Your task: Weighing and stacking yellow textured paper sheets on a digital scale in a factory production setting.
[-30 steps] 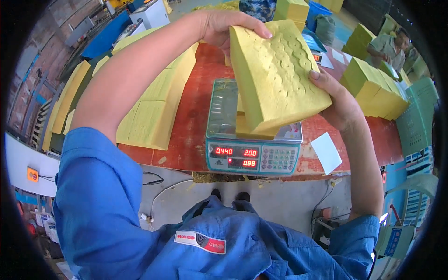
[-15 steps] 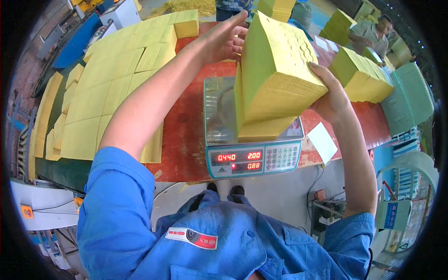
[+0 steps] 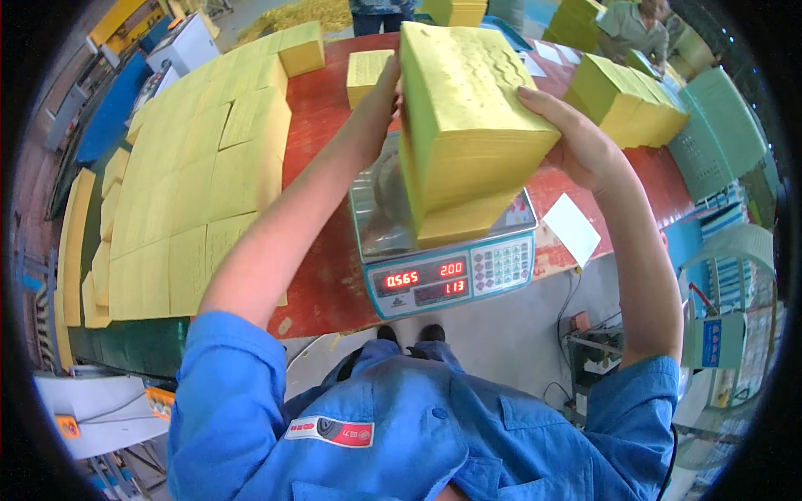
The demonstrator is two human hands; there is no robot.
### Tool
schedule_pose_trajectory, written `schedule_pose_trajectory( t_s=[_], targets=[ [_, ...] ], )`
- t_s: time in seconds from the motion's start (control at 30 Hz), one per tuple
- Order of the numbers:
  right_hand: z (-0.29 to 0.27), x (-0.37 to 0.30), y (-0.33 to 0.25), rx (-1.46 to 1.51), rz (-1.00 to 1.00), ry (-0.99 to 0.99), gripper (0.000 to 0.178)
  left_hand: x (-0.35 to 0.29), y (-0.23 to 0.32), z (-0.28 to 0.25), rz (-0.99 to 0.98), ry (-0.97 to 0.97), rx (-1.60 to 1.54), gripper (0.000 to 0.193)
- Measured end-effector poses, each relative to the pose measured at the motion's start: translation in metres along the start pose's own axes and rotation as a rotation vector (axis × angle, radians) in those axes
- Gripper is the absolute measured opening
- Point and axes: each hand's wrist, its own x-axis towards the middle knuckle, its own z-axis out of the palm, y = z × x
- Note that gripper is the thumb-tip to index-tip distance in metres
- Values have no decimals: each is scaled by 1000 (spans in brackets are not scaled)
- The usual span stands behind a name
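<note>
A tall stack of yellow paper sheets [image 3: 472,125] stands on the metal pan of a digital scale [image 3: 451,280], its top sheet marked with wavy lines. My left hand [image 3: 380,108] lies along the stack's left side, its fingers partly hidden behind my wrist and the paper. On the right side my right hand [image 3: 581,138] grips the stack, thumb on the top edge and fingers out of sight below. The paper hides much of the pan. Red digits glow on the scale's front panel, beside a keypad.
Rows of yellow paper stacks [image 3: 192,175] cover the left of the red table [image 3: 322,192]. A small stack [image 3: 368,71] sits behind my left hand. Farther right are more stacks [image 3: 631,100], a green plastic basket [image 3: 723,125], a white sheet [image 3: 572,227] and a seated person [image 3: 631,33].
My left hand has come down from being spread at the stack's far left edge to lie against its side. The red digits have changed. The whole view has shifted slightly.
</note>
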Motion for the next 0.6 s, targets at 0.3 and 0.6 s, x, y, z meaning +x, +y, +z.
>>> schedule_pose_trajectory(
  t_s=[0.3, 0.6],
  targets=[
    [6, 48, 81, 562, -259, 90, 77, -55, -11, 67, -192, 317, -360, 67],
    [41, 32, 87, 651, -130, 132, 49, -59, -34, 54, -142, 286, -467, 71]
  ],
)
